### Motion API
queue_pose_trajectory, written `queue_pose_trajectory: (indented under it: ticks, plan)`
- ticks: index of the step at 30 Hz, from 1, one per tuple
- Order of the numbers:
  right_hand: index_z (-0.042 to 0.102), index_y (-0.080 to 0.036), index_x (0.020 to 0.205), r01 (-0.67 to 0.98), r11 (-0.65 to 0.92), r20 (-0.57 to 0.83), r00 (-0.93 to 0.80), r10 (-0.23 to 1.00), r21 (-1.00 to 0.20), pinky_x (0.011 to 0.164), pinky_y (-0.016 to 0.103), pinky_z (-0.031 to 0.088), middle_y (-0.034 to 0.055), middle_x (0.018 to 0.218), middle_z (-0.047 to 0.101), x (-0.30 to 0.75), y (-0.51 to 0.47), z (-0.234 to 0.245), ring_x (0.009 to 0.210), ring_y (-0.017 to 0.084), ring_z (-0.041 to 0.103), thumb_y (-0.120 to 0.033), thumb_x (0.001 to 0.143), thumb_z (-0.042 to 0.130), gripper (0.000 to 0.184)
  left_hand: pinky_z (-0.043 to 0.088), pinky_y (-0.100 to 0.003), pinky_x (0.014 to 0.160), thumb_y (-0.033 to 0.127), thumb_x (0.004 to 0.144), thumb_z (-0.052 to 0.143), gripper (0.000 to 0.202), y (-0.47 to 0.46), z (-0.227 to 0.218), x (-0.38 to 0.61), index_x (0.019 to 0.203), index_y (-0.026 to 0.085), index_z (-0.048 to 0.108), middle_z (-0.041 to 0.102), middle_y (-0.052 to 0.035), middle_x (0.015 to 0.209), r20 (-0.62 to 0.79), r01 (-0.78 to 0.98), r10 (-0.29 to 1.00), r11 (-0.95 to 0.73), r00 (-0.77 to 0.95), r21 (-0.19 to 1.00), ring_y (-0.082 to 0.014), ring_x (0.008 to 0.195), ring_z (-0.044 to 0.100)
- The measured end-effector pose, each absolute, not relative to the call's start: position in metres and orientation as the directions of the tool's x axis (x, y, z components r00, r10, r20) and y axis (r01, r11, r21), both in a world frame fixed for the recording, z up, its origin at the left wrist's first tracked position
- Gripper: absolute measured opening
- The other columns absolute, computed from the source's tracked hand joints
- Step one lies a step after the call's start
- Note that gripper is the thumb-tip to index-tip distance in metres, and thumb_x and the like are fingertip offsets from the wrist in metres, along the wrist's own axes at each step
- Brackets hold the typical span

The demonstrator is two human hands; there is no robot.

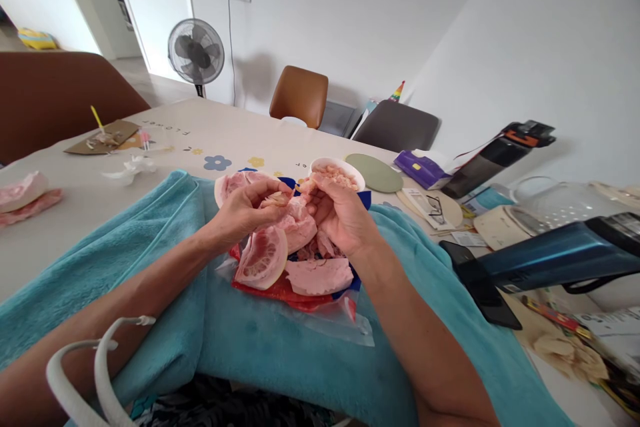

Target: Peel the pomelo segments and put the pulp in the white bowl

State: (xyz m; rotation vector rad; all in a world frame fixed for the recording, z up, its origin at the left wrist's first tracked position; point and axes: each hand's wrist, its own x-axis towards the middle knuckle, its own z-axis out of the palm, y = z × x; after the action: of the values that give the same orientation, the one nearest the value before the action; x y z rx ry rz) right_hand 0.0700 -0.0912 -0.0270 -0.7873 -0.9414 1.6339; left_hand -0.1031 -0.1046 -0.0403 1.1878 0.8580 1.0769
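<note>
Over-squeezing could burst the pomelo flesh (275, 199) gripped by left hand (245, 208); right hand (346, 212), bowl (362, 180) at its twelve o'clock, grip indeterminable.

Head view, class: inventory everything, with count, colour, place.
Bowl: one, white, centre
Fruit pulp: uncounted, pink, in bowl
Rinds: several, pink, centre and left
Bag: one, red and blue, beneath rinds
Towel: one, turquoise, beneath bag
Table: one, whitish, centre
Mat: one, green, beside bowl
Bottles: two, blue and dark, right
Phone: one, black, right
Pack: one, purple, right
Tissue: one, white, left
Chairs: three, brown and grey, around table
Fan: one, grey, back left
Small clutter: uncounted, mixed, right
Left hand: one, bare, centre
Right hand: one, bare, centre
</note>
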Motion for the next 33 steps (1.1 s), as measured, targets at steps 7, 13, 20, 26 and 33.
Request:
queue_pose_trajectory:
  ticks: [7,13,20,26,33]
  plan:
    - [0.064,-0.017,0.074,-0.428,-0.088,0.001,-0.202,0.979,-0.9,0.047,0.019,0.043,-0.0016,0.064,0.065,0.076,-0.092,-0.017,0.056,0.009,0.056,-0.027,0.073,0.075,0.014,0.039,-0.019,0.052,0.019,0.068,0.071,0.03,-0.105,-0.044,-0.105,0.098,0.019,0.064,0.054,0.006,0.061,0.046,-0.254,0.955,0.032,0.294,0.967,-0.0072,0.053,0.05]
    - [0.064,-0.016,0.072,-0.397,-0.113,-0.004,-0.264,0.965,-0.911,0.047,0.019,0.042,-0.0015,0.066,0.065,0.08,-0.093,-0.015,0.057,0.008,0.056,-0.027,0.073,0.075,0.016,0.049,-0.022,0.059,0.022,0.073,0.07,0.031,-0.094,-0.041,-0.102,0.103,0.018,0.065,0.067,0.0003,0.076,-0.008,-0.356,0.944,0.132,0.329,0.925,-0.0107,0.06,0.062]
    - [0.068,-0.015,0.072,-0.33,-0.017,0.06,-0.224,0.973,-0.944,0.049,0.019,0.045,-0.0007,0.066,0.063,0.087,-0.095,-0.011,0.059,0.009,0.057,-0.035,0.07,0.078,0.022,0.053,-0.023,0.063,0.03,0.075,0.074,0.022,-0.068,-0.034,-0.091,0.09,0.014,0.069,0.07,-0.0045,0.081,-0.072,-0.393,0.855,0.309,0.513,0.866,-0.0124,0.066,0.064]
    - [0.07,-0.018,0.071,-0.299,0.098,0.117,-0.044,0.992,-0.949,0.048,0.021,0.044,-0.0011,0.069,0.065,0.09,-0.093,-0.007,0.059,0.008,0.055,-0.037,0.063,0.082,0.024,0.045,-0.019,0.049,0.022,0.066,0.082,0.023,-0.064,-0.008,-0.074,0.078,0.016,0.063,0.066,0.0003,0.066,-0.034,-0.367,0.83,0.283,0.557,0.886,-0.0096,0.054,0.06]
    - [0.069,-0.017,0.065,-0.274,0.045,0.068,-0.074,0.995,-0.961,0.041,0.017,0.035,-0.0017,0.068,0.06,0.089,-0.089,-0.013,0.055,0.006,0.045,-0.037,0.065,0.08,0.023,0.046,-0.018,0.048,0.015,0.061,0.082,0.028,-0.061,-0.017,-0.066,0.067,0.017,0.055,0.063,0.0032,0.06,-0.108,-0.437,0.842,0.379,0.528,0.816,-0.0086,0.051,0.06]
